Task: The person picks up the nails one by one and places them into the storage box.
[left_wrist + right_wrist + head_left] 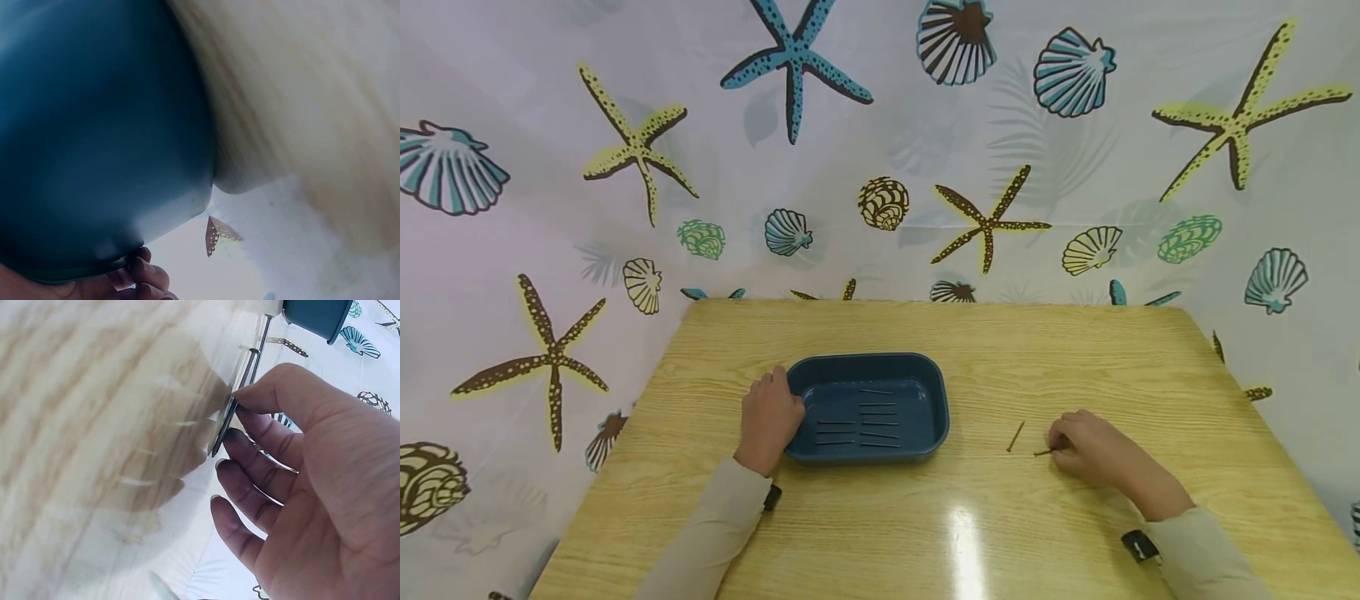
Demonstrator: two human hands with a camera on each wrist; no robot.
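Note:
A dark blue rectangular tray [867,450] stands on the table, with several thin nails [877,414] lying in two groups on its floor. My left hand [772,417] grips the tray's left end, its fingers curled at the rim [147,269] in the left wrist view. Right of the tray, my right hand [1086,446] pinches a nail [226,425] between thumb and fingertips, low at the tabletop. The nail's head end [1041,453] pokes out to the left of the fingers. A second loose nail [1016,436] lies between that hand and the tray.
The wood-grain table [985,350] reaches back to a pale curtain [850,250] printed with starfish and shells, which also runs along both sides. A bright glare streak [964,546] crosses the table's front.

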